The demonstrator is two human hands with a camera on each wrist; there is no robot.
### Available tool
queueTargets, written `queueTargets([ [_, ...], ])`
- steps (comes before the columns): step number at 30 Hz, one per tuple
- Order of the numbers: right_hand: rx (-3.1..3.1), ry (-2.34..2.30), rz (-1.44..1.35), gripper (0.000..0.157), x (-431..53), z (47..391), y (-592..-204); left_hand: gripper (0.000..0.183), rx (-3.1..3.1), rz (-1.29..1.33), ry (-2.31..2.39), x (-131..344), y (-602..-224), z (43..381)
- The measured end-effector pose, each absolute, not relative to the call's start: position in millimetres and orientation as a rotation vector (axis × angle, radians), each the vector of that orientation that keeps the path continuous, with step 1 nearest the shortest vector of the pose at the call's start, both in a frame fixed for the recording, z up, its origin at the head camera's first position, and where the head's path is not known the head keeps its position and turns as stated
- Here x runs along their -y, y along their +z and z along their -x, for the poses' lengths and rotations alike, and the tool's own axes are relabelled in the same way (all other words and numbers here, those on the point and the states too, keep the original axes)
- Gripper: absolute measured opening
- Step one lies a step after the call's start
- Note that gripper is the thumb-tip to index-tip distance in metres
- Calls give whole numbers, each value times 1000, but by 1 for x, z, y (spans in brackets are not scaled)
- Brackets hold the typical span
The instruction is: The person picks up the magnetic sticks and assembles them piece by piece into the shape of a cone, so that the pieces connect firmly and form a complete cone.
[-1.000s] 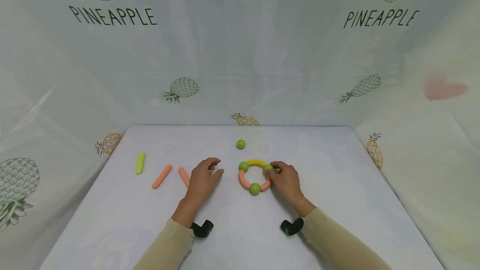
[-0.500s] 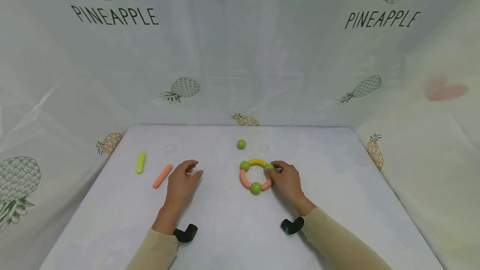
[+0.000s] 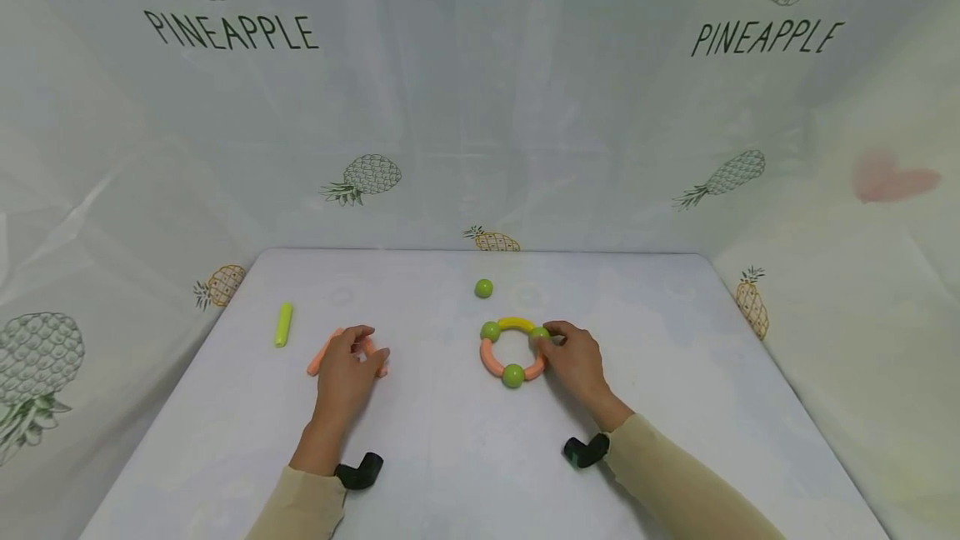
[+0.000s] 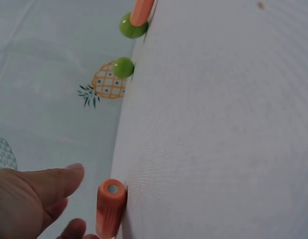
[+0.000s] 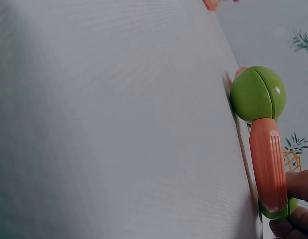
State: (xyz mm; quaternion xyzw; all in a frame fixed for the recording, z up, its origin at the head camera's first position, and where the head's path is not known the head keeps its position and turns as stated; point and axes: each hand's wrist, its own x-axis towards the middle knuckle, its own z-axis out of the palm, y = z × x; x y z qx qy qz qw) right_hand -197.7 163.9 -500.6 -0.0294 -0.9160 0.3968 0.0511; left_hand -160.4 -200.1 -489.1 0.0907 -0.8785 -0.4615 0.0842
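Observation:
My left hand (image 3: 347,373) reaches over an orange rod (image 4: 111,209) lying on the left of the table. In the left wrist view its thumb stands apart from that rod, whose end shows a small metal disc. A ring sits right of centre, made of green balls joined by a yellow curved rod (image 3: 516,323) and two orange curved rods (image 3: 489,357). My right hand (image 3: 576,361) pinches the ring's right green ball (image 5: 275,211) between thumb and fingers. The ring's front ball (image 3: 513,376) and left ball (image 3: 491,331) are untouched.
Another orange rod (image 3: 316,365) lies just left of my left hand, partly covered by it. A yellow-green rod (image 3: 282,325) is farther back on the left. Behind the ring rests a loose green ball (image 3: 483,288). A pineapple-print curtain (image 3: 480,107) hangs beyond the white table.
My left hand has moved left, away from the ring, passing over the nearer orange rod, which now shows between thumb and fingers. My right hand has kept its pinch on the green ball.

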Motion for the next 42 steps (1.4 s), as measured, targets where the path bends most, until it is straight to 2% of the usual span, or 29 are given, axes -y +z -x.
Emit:
queueTargets([
  [11, 2780, 1205, 98, 35, -165, 198, -502, 55, 2704, -281, -1332, 198, -490, 160],
  [21, 2795, 1218, 119, 36, -165, 198, -503, 45, 2741, -242, -1314, 198, -494, 164],
  [27, 2788, 1229, 119, 37, -165, 198, -503, 35, 2777, -104, -1233, 200, -494, 169],
  [42, 2785, 1234, 109, 36, -165, 198, -502, 35, 2820, -94, -1111, 205, -494, 171],
])
